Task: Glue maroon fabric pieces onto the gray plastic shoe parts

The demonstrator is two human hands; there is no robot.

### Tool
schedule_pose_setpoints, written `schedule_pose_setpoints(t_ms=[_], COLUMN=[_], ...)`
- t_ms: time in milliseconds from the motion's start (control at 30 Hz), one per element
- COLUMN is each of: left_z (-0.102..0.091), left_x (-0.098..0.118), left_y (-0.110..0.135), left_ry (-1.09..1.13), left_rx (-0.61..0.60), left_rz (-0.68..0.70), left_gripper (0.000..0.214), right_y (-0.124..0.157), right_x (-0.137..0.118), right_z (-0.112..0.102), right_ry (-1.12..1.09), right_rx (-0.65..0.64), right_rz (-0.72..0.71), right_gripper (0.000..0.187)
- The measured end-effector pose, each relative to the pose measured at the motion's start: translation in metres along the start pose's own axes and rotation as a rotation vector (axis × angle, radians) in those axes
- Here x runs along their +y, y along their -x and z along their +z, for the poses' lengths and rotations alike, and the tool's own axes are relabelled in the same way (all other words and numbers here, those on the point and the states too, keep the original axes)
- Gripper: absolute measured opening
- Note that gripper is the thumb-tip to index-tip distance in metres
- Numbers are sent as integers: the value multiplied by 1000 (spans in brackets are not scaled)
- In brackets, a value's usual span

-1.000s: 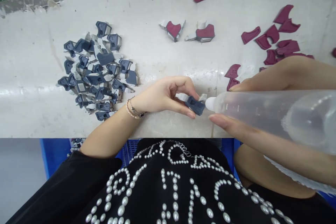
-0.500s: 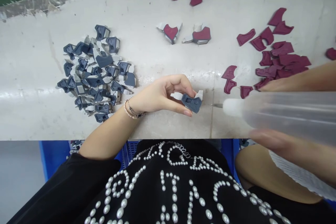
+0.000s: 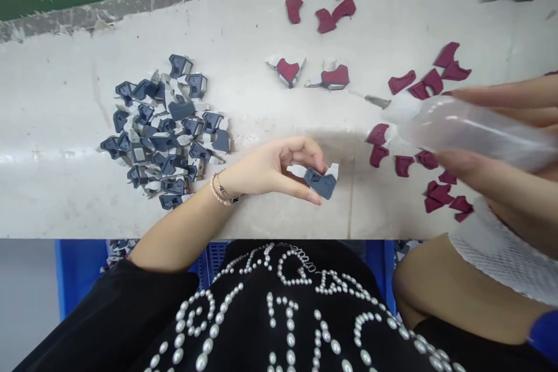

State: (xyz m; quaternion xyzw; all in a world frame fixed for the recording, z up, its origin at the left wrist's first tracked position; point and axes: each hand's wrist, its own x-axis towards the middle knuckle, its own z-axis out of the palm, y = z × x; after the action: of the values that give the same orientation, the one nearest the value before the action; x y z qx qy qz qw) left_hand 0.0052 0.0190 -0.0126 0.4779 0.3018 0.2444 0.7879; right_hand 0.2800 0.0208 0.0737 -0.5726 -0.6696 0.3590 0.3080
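Observation:
My left hand (image 3: 283,171) holds a small dark blue and white plastic part (image 3: 321,182) between thumb and fingers, its recessed face up, just above the table. At the right, my right hand (image 3: 501,180) is wrapped around a clear squeeze bottle (image 3: 462,125) with a white cap and a thin needle tip. The needle points left, above the table and apart from the part. Some maroon pieces (image 3: 404,165) lie below and around the bottle; a few are partly hidden by it and my hand.
A pile of dark blue and white parts (image 3: 168,142) covers the table's left side. Two parts with maroon inlays, one (image 3: 288,71) heart-shaped, another (image 3: 335,77) beside it, lie ahead. Several loose maroon pieces (image 3: 326,21) sit further back. Blue crates (image 3: 81,267) stand below the table edge.
My right hand has lifted the squeeze bottle forward, and its needle has moved away from the held part. My left hand keeps its hold. The view has shifted slightly.

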Motion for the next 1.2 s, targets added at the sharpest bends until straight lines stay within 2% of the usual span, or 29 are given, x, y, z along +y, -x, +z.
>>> schedule_pose_setpoints(t_ms=[67, 133, 200, 300, 433, 533, 600, 633, 700, 767, 900, 1100, 1167, 1200], left_z=[1, 1, 1, 1, 2, 5, 7, 8, 10, 13, 16, 18, 19, 20], left_x=[0, 0, 1, 2, 6, 7, 7, 6, 3, 0, -3, -3, -3, -3], left_y=[1, 2, 3, 6, 7, 8, 8, 8, 8, 8, 8, 6, 6, 6], left_ry=[29, 57, 64, 42, 64, 44, -2, -28, -78, -123, -170, -151, -129, -118], left_rx=[-3, -10, -11, 10, 26, 61, 95, 101, 91, 76, 84, 141, 174, 190], left_rz=[-7, -1, 13, 35, 45, 32, 26, 21, 19, 39, 69, 85, 102, 110], left_gripper=[44, 42, 40, 39, 39, 38, 38, 37, 35, 32, 26, 30, 32, 33], right_y=[-11, -22, -32, -42, -46, -42, -36, -34, -29, -27, -31, -35, -34, -32], right_x=[-4, -5, -3, 2, 6, 6, 9, 11, 20, 30, 41, 33, 33, 34], right_z=[15, 29, 43, 67, 89, 79, 60, 48, 28, 17, 26, 44, 43, 42], right_ry=[-67, -90, -69, -89, -206, -99, 88, 180, 294, 353, 391, 358, 336, 330], right_rx=[-41, -126, -207, -282, -347, -367, -282, -221, -130, -131, -198, -305, -324, -321], right_rz=[-83, -118, -110, -105, 11, 76, 118, 152, 243, 330, 366, 332, 299, 278], right_gripper=[34, 39, 43, 36, 35, 47, 56, 55, 42, 36, 33, 15, 19, 28])
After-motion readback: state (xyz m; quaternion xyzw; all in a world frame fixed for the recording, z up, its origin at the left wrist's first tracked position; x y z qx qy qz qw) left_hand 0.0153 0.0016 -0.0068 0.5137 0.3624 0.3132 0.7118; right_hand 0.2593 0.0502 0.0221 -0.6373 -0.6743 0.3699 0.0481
